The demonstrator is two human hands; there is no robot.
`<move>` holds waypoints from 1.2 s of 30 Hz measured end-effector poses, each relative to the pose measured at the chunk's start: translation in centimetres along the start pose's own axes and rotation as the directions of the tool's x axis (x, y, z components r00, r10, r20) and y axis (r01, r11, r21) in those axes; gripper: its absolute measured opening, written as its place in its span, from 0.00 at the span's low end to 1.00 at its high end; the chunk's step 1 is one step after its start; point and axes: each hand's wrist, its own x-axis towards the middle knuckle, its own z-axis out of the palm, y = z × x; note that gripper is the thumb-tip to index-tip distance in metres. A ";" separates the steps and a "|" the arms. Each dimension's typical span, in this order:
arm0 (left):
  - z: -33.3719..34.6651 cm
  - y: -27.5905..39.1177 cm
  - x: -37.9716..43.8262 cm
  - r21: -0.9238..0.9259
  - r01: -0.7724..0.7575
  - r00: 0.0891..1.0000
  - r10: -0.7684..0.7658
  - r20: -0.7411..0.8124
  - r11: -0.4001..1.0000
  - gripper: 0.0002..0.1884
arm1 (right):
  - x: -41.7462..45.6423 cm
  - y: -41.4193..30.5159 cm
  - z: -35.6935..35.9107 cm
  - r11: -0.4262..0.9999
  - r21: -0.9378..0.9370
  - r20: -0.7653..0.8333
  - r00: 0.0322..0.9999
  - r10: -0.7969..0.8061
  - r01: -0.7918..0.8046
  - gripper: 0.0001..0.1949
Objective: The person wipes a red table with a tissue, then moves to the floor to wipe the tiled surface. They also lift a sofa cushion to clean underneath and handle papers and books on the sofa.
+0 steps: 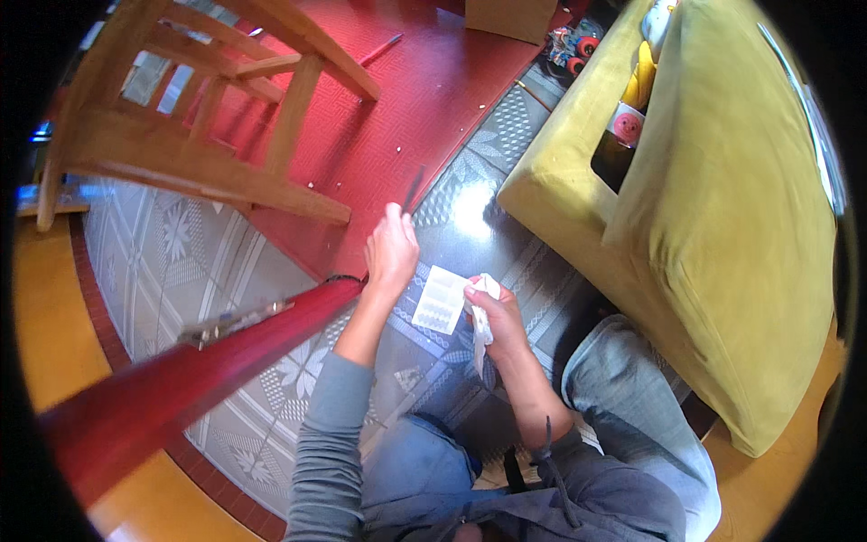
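My left hand (391, 251) is closed around a dark slim object (414, 186), which points away from me over the edge of the red mat and is too blurred to name. In my right hand (500, 324) is a bunched white piece of paper or cloth (482, 332), with one end hanging down. Against those fingers is a flat white sheet (439, 300) printed with pale grey blocks. Whether the sheet is joined to the bunched piece I cannot tell. Both hands are above the grey patterned floor (298, 379), in front of my knees.
A wooden chair (291, 135) lies tipped over, partly on the red mat (379, 135). A long red beam-like edge (223, 366) crosses the left side. To the right is a yellow-green upholstered seat (731, 223) with toys in its gap. A cardboard box (511, 20) is at the far end.
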 end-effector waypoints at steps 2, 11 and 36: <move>-0.5 -1.9 -2.4 -0.355 -0.094 0.987 0.134 0.089 0.930 0.12 | -2.0 -1.4 1.1 1.000 0.028 0.043 0.999 -0.010 0.009 0.07; -16.3 2.1 -16.8 -0.705 0.441 0.844 0.011 0.536 0.555 0.08 | -9.4 -4.8 5.4 0.967 -0.159 0.324 0.936 -0.140 0.200 0.03; -20.8 -5.6 -28.6 -0.162 -0.434 0.652 0.185 -0.736 0.886 0.12 | -14.9 -0.1 14.5 0.234 -0.003 0.949 0.076 -0.305 0.972 0.14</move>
